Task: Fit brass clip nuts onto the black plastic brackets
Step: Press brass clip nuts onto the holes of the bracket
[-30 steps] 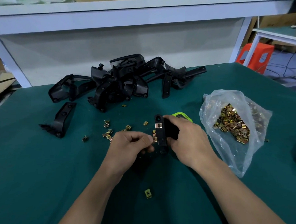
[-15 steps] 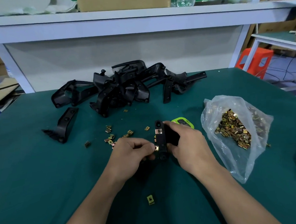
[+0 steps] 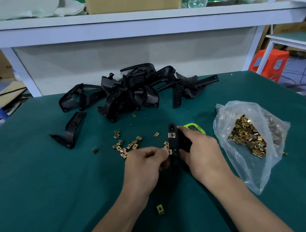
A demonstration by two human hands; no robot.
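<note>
On the green bench top [image 3: 37, 184]: bracket pile [image 3: 129, 92] at the far edge, tangled, count unreadable; one lone bracket [image 3: 73, 127] left of it.
Plastic bag [image 3: 258, 177]: right side, open; bagged nuts [image 3: 247, 137] heaped, uncountable.
Right hand [image 3: 202, 154]: fingers curled round the held bracket [image 3: 173, 145], upright at centre; partly hides a green device [image 3: 195, 127].
Left hand [image 3: 146, 164]: thumb and forefinger pinch one clip nut [image 3: 170, 151] against the held bracket's left edge; nut partly hidden.
Fitted nut [image 3: 171, 134]: one, near its top.
Loose nuts [image 3: 125, 145]: scattered, overlapping; one stray nut [image 3: 160, 209] between the forearms.
Change: both grips as half a second earlier.
</note>
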